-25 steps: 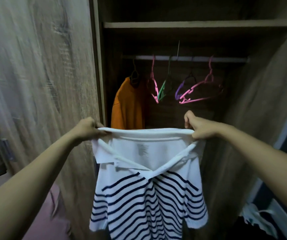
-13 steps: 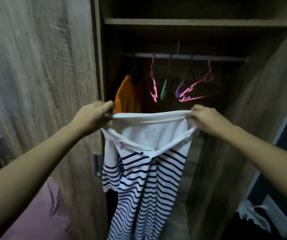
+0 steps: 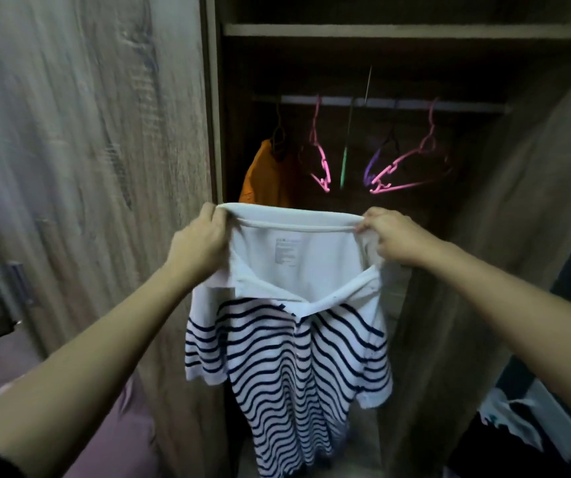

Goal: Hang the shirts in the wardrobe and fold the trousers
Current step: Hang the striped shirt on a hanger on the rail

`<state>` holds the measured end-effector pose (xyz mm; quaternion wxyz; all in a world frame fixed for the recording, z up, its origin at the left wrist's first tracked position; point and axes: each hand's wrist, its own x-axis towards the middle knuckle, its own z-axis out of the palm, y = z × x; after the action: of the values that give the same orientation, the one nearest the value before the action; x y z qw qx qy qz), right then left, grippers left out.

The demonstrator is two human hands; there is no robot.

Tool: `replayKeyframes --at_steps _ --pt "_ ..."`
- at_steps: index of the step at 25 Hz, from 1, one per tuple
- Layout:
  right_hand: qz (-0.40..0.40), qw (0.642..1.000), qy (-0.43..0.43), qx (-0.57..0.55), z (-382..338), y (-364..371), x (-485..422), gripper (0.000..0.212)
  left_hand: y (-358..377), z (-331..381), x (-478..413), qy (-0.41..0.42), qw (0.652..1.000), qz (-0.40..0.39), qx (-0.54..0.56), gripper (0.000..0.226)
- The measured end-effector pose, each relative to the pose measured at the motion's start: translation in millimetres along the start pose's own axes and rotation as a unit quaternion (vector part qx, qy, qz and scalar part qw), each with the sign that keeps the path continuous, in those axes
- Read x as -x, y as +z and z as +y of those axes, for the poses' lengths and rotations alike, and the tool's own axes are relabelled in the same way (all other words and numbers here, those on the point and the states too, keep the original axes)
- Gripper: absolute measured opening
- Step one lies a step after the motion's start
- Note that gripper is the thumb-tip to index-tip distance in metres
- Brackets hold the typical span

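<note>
Left hand: the left hand [image 3: 201, 243] is curled tight round the left end of the collar of a striped shirt [image 3: 291, 357].
Right hand: the right hand [image 3: 394, 239] pinches the collar's right end, fingers bent over the cloth.
Arms: both forearms reach forward and up from the near corners, stretching the collar into a taut, nearly level line between the hands.
Shirt: soft knit, white collar and shoulders, thin dark stripes below, short sleeves; it hangs limp in front of the open wardrobe [image 3: 397, 31], below the rail [image 3: 466, 105].
Wardrobe: pale wood grain, dark inside, with a door [image 3: 87, 167] at the left.
On the rail: an orange garment [image 3: 266, 177] at the far left, then thin plastic hangers: pink [image 3: 322, 160], green [image 3: 344, 163], purple [image 3: 373, 163].
</note>
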<state>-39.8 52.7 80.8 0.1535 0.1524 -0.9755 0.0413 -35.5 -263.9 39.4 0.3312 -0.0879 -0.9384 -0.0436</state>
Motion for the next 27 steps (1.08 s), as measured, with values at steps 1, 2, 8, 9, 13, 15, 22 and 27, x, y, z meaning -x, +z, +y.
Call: replayKeyframes --at_steps 1,2,8,9,13,15,22,27 --pt "-0.013 1.000 0.008 -0.001 -1 6 1 0.046 3 3 6 -0.001 0.999 -0.046 -0.005 0.029" --pt "-0.021 1.000 0.017 -0.005 1 10 2 0.045 2 1 7 0.005 0.997 -0.080 -0.006 0.030" --pt "-0.028 0.990 0.110 -0.085 14 -5 6 0.046 -22 -32 -20 -0.020 0.997 -0.053 0.055 0.024" --pt "-0.035 0.988 0.114 -0.095 11 -3 8 0.048 -21 -29 -19 -0.023 0.997 -0.054 0.053 0.029" --pt "-0.047 0.985 0.120 -0.112 -8 14 15 0.051 -13 -21 -9 -0.009 0.997 -0.046 0.055 0.034" --pt "-0.029 0.983 0.116 -0.136 -9 22 18 0.053 -8 -22 -6 -0.002 0.997 -0.042 0.064 0.033" --pt "0.023 0.997 0.049 -0.050 -15 18 9 0.050 12 -9 -21 -0.021 0.995 0.035 0.087 0.026" --pt "0.050 0.996 0.026 -0.071 -3 -11 -9 0.060 18 5 -41 -0.031 0.989 0.040 0.141 0.028"
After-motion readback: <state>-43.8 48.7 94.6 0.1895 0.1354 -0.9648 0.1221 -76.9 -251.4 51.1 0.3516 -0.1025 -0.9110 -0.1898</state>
